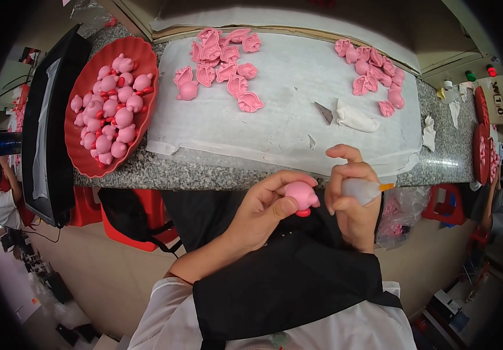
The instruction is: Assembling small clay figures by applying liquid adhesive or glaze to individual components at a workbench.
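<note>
Apparently, the right hand (353, 172) curls around a bottle (361, 189), one finger extended.

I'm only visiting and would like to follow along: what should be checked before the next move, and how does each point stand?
1. Pink figure secured in left hand: ok, held between thumb and fingers.
2. Translucent bottle secured in right hand: ok.
3. Orange tip facing the figure: not ok, it points right, away from it.
4. Bottle's fill level: cannot tell, fingers partly cover it.
5. Dark triangular piece away from both hands: ok, it lies apart on the white paper.
</note>
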